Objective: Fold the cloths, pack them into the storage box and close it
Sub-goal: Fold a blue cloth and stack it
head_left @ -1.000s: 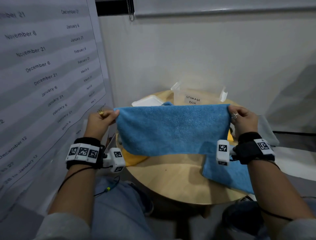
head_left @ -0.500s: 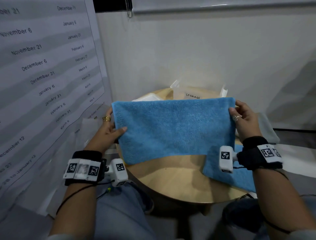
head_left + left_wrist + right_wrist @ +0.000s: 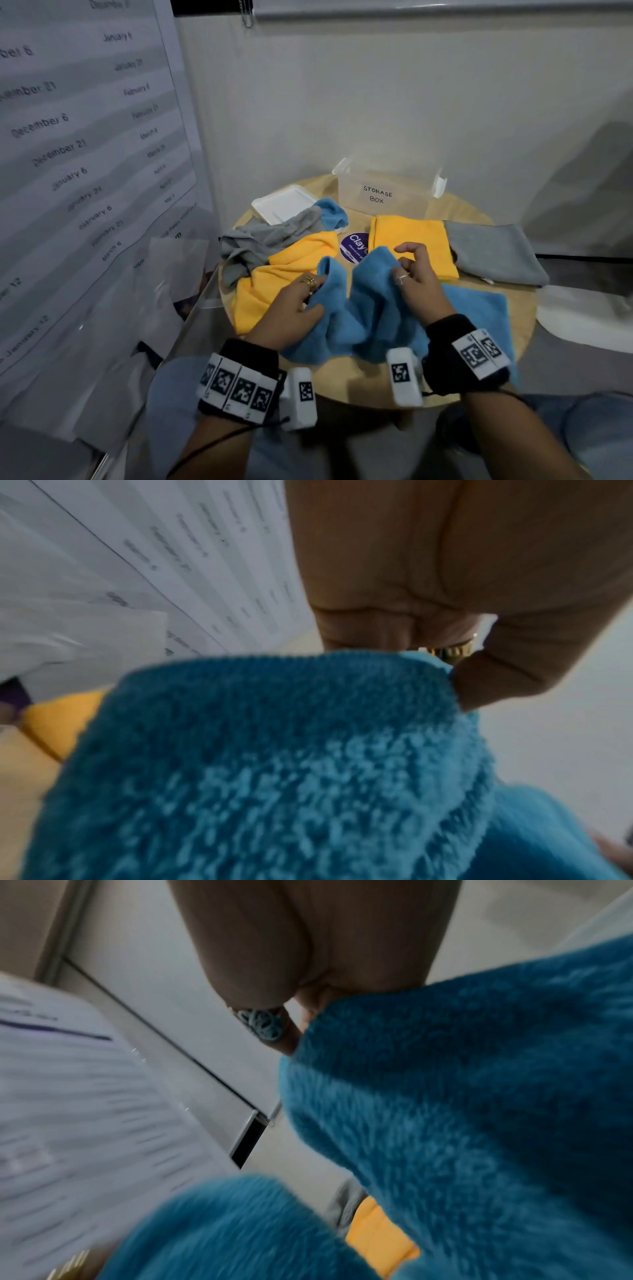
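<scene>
A blue cloth (image 3: 363, 308) hangs bunched between my two hands over the round wooden table (image 3: 359, 380). My left hand (image 3: 301, 301) pinches its left top corner, and my right hand (image 3: 411, 274) pinches the right one; the two corners stand close together. The left wrist view shows my thumb and fingers closed on the blue cloth (image 3: 274, 764), and the right wrist view shows the same blue cloth (image 3: 462, 1110) gripped. A folded yellow cloth (image 3: 411, 240), a folded grey cloth (image 3: 493, 253) and a folded blue cloth (image 3: 479, 315) lie to the right. The clear storage box (image 3: 383, 195) stands open at the back.
A crumpled yellow cloth (image 3: 284, 274), a crumpled grey cloth (image 3: 260, 243) and another blue cloth (image 3: 330, 212) lie at the left. The white lid (image 3: 281, 202) lies behind them. A purple round sticker (image 3: 354, 246) marks the table's middle. A paper chart (image 3: 85, 137) hangs on the left wall.
My hands have come down and together, bringing the two held corners of the blue cloth close, so the cloth now sags in the middle instead of being stretched flat.
</scene>
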`<state>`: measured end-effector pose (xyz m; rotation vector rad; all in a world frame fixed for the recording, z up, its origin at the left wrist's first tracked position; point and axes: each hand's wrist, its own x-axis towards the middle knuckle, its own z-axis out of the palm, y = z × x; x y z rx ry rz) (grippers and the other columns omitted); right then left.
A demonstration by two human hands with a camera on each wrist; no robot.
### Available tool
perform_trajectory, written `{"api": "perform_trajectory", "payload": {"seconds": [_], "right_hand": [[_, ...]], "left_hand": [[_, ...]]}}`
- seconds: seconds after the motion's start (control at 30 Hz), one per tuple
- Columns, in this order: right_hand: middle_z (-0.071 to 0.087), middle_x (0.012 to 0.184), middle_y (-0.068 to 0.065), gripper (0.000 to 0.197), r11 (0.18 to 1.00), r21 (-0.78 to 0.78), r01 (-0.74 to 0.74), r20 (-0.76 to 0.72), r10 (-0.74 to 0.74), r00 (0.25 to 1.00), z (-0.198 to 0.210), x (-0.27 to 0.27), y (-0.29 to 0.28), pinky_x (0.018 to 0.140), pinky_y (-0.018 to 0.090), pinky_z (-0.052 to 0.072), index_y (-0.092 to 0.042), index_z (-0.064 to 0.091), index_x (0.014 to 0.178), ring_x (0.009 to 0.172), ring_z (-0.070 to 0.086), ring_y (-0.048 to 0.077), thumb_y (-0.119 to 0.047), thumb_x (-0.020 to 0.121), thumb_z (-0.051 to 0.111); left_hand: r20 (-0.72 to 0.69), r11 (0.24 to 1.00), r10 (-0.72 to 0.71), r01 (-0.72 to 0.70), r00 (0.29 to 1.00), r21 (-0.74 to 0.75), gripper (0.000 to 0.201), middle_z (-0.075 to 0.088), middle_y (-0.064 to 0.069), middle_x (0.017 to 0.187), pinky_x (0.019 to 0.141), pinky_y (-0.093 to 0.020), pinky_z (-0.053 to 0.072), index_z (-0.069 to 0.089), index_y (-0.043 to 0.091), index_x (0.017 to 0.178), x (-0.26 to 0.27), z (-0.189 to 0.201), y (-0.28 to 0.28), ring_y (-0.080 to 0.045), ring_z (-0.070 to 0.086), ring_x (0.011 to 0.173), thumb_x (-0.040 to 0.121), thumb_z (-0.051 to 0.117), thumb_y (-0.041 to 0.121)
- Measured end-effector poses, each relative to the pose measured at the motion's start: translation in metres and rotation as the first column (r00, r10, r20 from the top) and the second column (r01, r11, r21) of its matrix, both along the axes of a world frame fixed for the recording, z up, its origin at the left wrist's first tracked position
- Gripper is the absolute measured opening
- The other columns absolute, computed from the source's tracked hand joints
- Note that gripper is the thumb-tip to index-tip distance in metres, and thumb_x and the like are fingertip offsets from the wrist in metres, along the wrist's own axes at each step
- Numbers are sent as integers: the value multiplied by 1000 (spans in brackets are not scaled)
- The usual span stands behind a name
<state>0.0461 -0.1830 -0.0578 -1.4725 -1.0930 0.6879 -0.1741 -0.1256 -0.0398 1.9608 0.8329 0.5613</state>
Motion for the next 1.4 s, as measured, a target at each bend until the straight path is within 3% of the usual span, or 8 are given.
{"api": "perform_trajectory", "payload": {"seconds": [0.3, 0.47, 0.6, 0.77, 1.0, 1.13, 1.17, 1.4], "right_hand": [[46, 73, -4, 37, 941, 178, 287, 61, -302, 951, 17, 62, 1, 59, 13, 36, -39, 49, 94, 55, 41, -3, -3, 93, 44], [63, 91, 3, 43, 909, 240, 341, 118, -376, 919, 44, 83, 23, 87, 16, 39, -24, 65, 79, 91, 54, 8, 10, 82, 39], [59, 65, -27, 37, 885, 329, 330, 142, -392, 909, 75, 99, 45, 63, 8, 36, -31, 62, 82, 57, 46, -9, 0, 91, 44], [62, 102, 0, 35, 886, 347, 307, 122, -367, 922, 88, 103, 57, 80, 3, 40, -35, 63, 89, 84, 54, -15, -6, 95, 44], [61, 101, 1, 33, 878, 357, 320, 109, -379, 919, 89, 107, 44, 74, -1, 37, -24, 66, 98, 78, 52, -23, -1, 93, 44], [63, 91, -11, 32, 882, 345, 321, 118, -380, 918, 83, 109, 41, 70, 4, 39, -22, 68, 100, 70, 53, -11, -1, 92, 45], [64, 86, -15, 35, 887, 334, 319, 113, -374, 921, 81, 108, 40, 68, 6, 40, -29, 69, 96, 67, 51, -8, -2, 92, 47], [66, 67, -30, 21, 868, 302, 394, -10, -410, 912, 67, 124, 32, 72, 8, 44, -16, 67, 106, 66, 56, -11, -8, 87, 63]], "left_hand": [[383, 942, 337, -305, 860, -142, 28, 71, 22, 77, 67, -12, 52, 67, 15, 107, -19, 23, 14, 7, 65, 76, 89, 55, -2], [436, 958, 281, -274, 855, -81, 58, 71, 18, 71, 66, -14, 53, 75, 41, 70, -27, 49, 28, 3, 66, 70, 88, 52, -10], [492, 984, 175, -169, 853, -57, 46, 73, 10, 75, 65, -19, 55, 78, 25, 73, -32, 71, 34, -6, 68, 73, 84, 54, -13], [390, 981, 53, -120, 919, 149, 44, 67, 4, 104, 71, -22, 53, 66, 20, 109, -32, 74, 33, -5, 63, 89, 69, 66, 0], [344, 990, 98, -56, 934, -128, 66, 59, -4, 123, 74, -22, 55, 50, 28, 121, -43, 42, 51, -8, 59, 111, 64, 56, -5], [464, 910, 382, -237, 800, -341, 2, 68, 7, 70, 58, -21, 51, 68, 17, 85, -26, 39, 57, -4, 64, 65, 83, 66, 18], [434, 876, 472, -352, 767, -331, 13, 67, 6, 67, 59, -23, 52, 66, 16, 79, -22, 41, 58, -5, 63, 64, 89, 62, 24], [497, 784, 590, -599, 637, -163, 5, 69, -7, 94, 81, -37, 54, 65, 19, 91, -26, 40, 80, -18, 66, 87, 89, 63, 24]]}}
